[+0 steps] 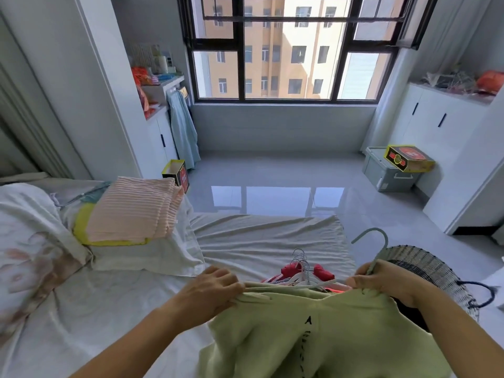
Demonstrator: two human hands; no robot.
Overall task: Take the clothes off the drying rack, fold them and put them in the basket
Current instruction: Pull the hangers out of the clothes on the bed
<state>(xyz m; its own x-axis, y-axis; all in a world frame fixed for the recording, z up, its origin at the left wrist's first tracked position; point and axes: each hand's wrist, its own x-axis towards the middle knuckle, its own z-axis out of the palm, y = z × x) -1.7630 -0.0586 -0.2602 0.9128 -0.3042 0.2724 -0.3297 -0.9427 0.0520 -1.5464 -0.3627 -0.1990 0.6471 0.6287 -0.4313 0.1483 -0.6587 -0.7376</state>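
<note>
A light green shirt (pixel 313 336) with black lettering hangs in front of me over the bed (pixel 259 238). My left hand (pixel 212 290) pinches its left shoulder. My right hand (pixel 387 282) grips the other shoulder together with a pale green hanger (pixel 377 241) whose hook sticks up. Behind the shirt lies a pile of clothes on white hangers (pixel 302 274), with red fabric showing. A woven black-and-white basket (pixel 436 271) stands at the right, partly hidden by my right arm.
Folded pink ribbed fabric (pixel 131 214) lies on a pillow at the left. On the tiled floor stand a grey storage box (pixel 387 175) with a yellow carton on top and a small yellow box (pixel 177 173). White cabinets line both walls.
</note>
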